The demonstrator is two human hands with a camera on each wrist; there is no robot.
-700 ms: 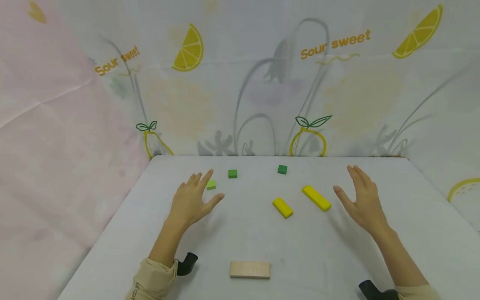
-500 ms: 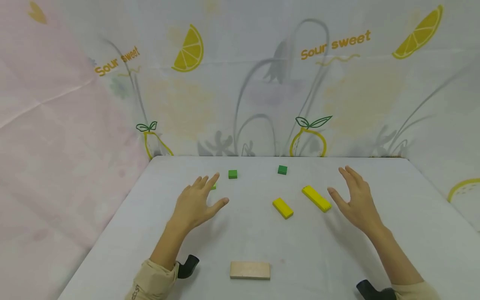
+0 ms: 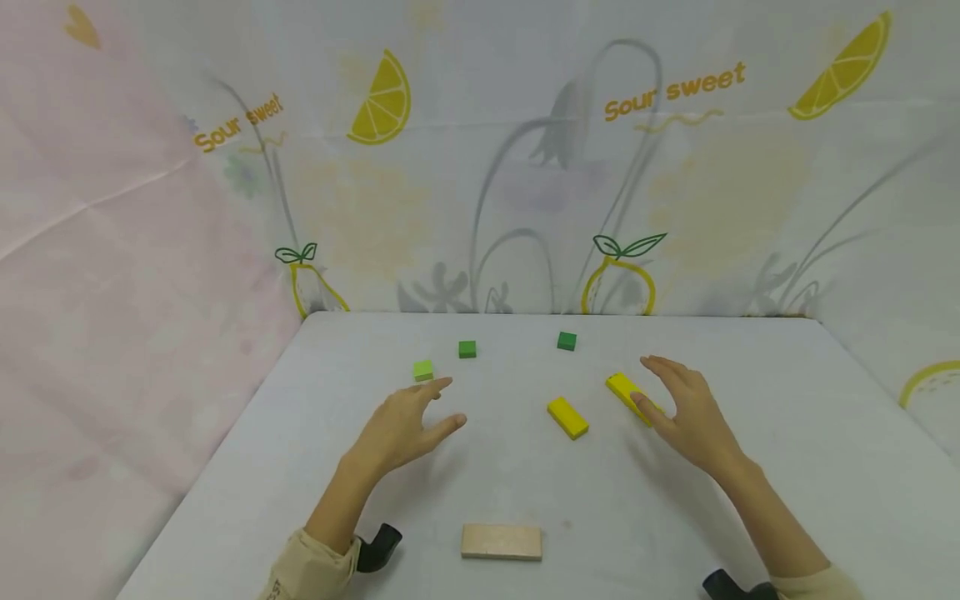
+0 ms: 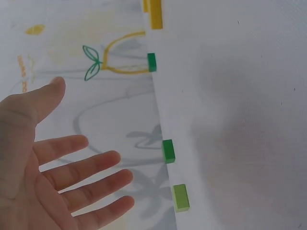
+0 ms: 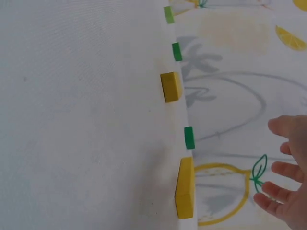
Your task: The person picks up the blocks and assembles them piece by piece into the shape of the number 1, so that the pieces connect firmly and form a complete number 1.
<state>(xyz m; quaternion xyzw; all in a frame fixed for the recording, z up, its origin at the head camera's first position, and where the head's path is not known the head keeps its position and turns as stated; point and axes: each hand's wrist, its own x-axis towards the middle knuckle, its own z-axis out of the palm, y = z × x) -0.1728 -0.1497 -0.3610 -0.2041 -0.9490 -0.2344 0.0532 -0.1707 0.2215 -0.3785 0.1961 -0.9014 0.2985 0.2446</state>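
Observation:
My left hand [image 3: 397, 431] hovers over the left part of the table, thumb and fingers spread, holding nothing. Just beyond its fingertips lies a light green block [image 3: 423, 370]. My right hand [image 3: 688, 417] is in the air near the long yellow block [image 3: 624, 392], partly covering it from the head camera; its fingers are loosely bent and hold nothing. Between the hands a shorter yellow block [image 3: 567, 417] lies at a slant. In the left wrist view the fingers [image 4: 91, 172] are spread. The right wrist view shows the long yellow block [image 5: 184, 189] on the table, apart from the hand.
A mid-green block [image 3: 467, 349] and a dark green block [image 3: 567, 341] lie towards the back of the white table [image 3: 510, 475]. A pale wooden block [image 3: 501, 542] lies near the front. Behind the table hangs a printed cloth [image 3: 510, 167].
Both hands have moved inward and nearer the front, the right one now overlapping the long yellow block in view. The light green block has come back into sight. No block has moved on the table.

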